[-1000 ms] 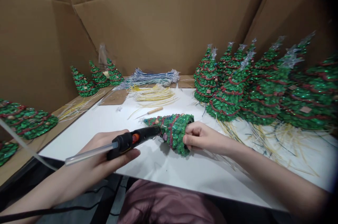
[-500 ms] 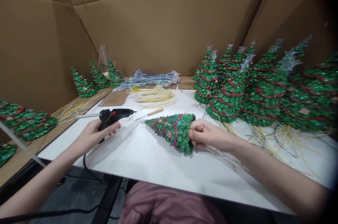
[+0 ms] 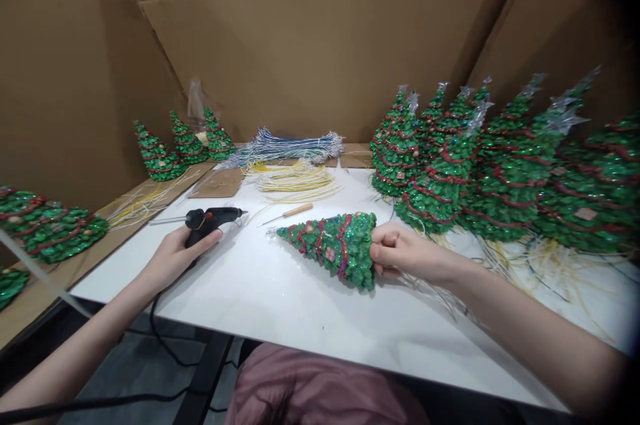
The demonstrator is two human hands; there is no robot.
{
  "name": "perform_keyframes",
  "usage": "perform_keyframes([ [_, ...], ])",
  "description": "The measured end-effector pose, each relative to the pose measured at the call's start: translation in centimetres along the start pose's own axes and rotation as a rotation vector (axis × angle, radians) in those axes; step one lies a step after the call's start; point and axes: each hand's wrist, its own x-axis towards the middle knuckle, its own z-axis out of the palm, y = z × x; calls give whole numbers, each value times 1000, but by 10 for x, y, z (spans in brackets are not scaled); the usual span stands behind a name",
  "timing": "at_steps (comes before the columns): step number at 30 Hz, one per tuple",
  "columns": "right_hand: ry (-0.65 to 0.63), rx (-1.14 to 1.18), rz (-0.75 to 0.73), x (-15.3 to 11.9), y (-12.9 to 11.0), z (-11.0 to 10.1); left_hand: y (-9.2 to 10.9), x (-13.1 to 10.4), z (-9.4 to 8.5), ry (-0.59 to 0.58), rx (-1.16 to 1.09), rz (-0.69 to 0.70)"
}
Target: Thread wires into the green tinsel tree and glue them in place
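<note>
A black glue gun (image 3: pixel 205 223) is in my left hand (image 3: pixel 175 255), its nozzle pointing right and a glue stick out of its back. My right hand (image 3: pixel 395 250) grips the base edge of a small green tree (image 3: pixel 333 248) with red garland. The tree lies on its side over the white table (image 3: pixel 280 325), its tip with a clear ornament toward the glue gun. Thin wires trail from the tree's base beneath my right wrist. Behind the tree lies a wooden-handled awl (image 3: pixel 299 209).
Several trees with clear stars (image 3: pixel 445 171) stand at the right, loose wires (image 3: pixel 530 271) before them. Yellow and white wires (image 3: pixel 295 179) and a blue-white wire bundle (image 3: pixel 300 147) lie at the back. More trees (image 3: pixel 155 155) are at the left; cardboard walls (image 3: pixel 260 58) surround the table.
My left hand and the glue gun have moved slightly left, away from the tree's tip. My right hand and the tree have shifted slightly right.
</note>
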Motion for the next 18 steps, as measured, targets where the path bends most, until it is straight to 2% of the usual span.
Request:
perform_keyframes([
  [3, 7, -7, 11, 0, 0, -1, -3, 1, 0, -18, 50, 1],
  [8, 4, -1, 19, 0, -1, -1, -7, -2, 3, 86, 63, 85],
  [14, 5, -23, 3, 0, -1, -1, -12, -5, 8, 397, -79, 285],
  [18, -4, -22, -2, 0, -1, -2, -5, -8, -2, 685, -111, 403],
])
